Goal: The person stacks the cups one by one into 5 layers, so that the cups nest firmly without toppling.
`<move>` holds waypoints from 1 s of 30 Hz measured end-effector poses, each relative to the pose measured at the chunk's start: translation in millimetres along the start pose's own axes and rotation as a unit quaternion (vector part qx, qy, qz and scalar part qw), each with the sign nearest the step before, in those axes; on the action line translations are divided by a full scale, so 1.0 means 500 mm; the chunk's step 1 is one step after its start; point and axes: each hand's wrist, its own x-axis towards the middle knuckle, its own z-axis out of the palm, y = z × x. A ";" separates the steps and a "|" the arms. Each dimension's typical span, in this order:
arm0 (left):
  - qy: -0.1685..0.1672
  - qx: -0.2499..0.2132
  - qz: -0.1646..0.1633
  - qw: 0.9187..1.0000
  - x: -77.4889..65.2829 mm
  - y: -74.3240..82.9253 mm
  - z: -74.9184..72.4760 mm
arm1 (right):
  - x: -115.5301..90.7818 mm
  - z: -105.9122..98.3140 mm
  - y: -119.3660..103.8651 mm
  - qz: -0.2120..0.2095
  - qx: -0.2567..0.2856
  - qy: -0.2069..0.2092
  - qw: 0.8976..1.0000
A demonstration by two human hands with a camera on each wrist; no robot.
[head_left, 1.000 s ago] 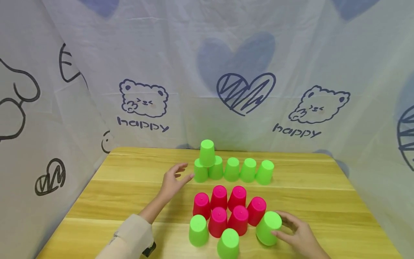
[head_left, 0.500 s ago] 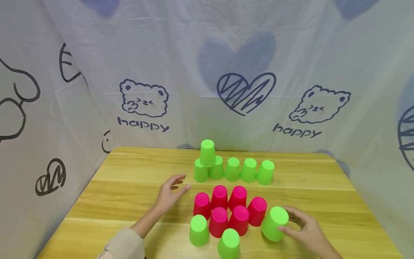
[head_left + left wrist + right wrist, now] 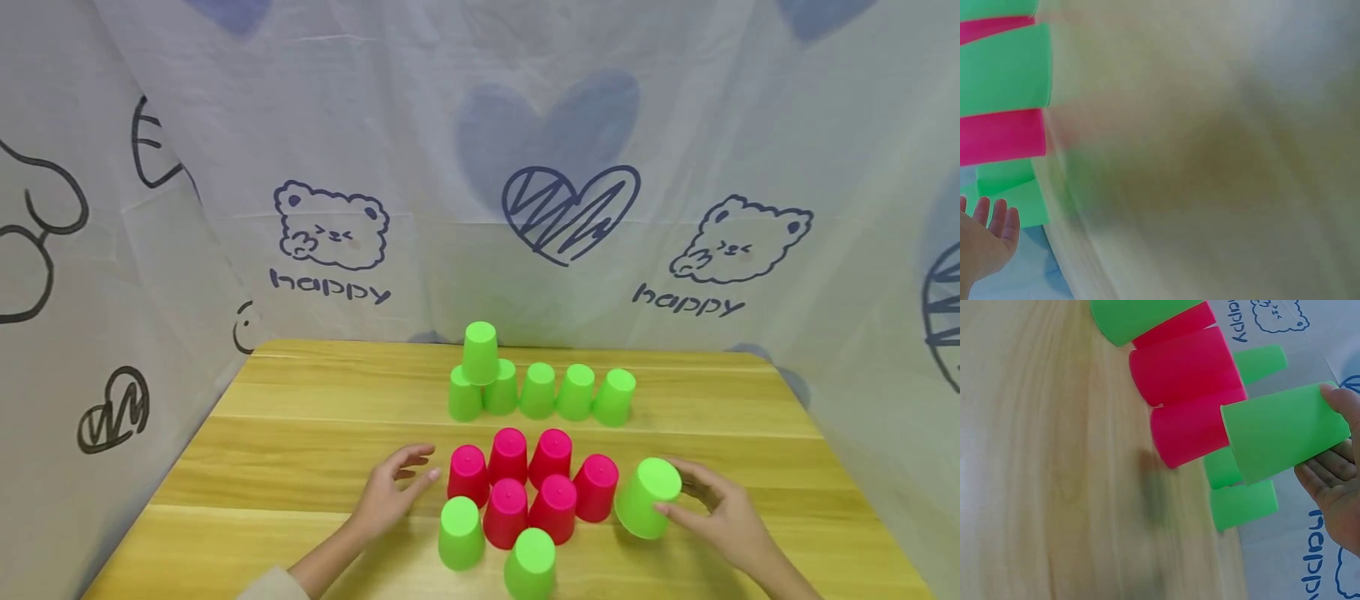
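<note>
My right hand (image 3: 723,517) grips an upside-down green cup (image 3: 648,498) between thumb and fingers, to the right of the red cups. In the right wrist view this green cup (image 3: 1285,431) hangs above the table, its rim clear of the wood. To the left of a red cup (image 3: 468,477), my left hand (image 3: 390,493) hovers with fingers loosely bent and holds nothing. Several upside-down red cups (image 3: 556,510) stand grouped mid-table. Two green cups, one at left (image 3: 461,533) and one at front (image 3: 530,565), stand before them.
Behind, a row of upside-down green cups (image 3: 537,392) stands on the wooden table (image 3: 315,417). One more green cup (image 3: 481,352) sits on top of the two leftmost. A white printed cloth (image 3: 435,167) hangs beyond the back edge.
My right hand has lifted the green cup and carried it rightward and away from me, apart from the red cups. My left hand has drawn back from the rear row toward me.
</note>
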 end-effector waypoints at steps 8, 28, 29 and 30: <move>-0.032 -0.001 -0.006 0.999 -0.043 -0.009 0.012 | 0.027 -0.008 -0.008 -0.028 0.002 0.043 0.999; -0.068 -0.031 0.061 0.995 -0.090 -0.011 0.027 | 0.102 0.000 -0.013 -0.005 -0.009 0.049 0.999; -0.071 -0.032 0.067 0.995 -0.091 -0.012 0.027 | 0.105 0.001 -0.012 -0.005 -0.008 0.052 0.999; -0.074 -0.031 0.072 0.994 -0.092 -0.014 0.028 | 0.108 0.002 -0.012 -0.003 -0.007 0.054 0.998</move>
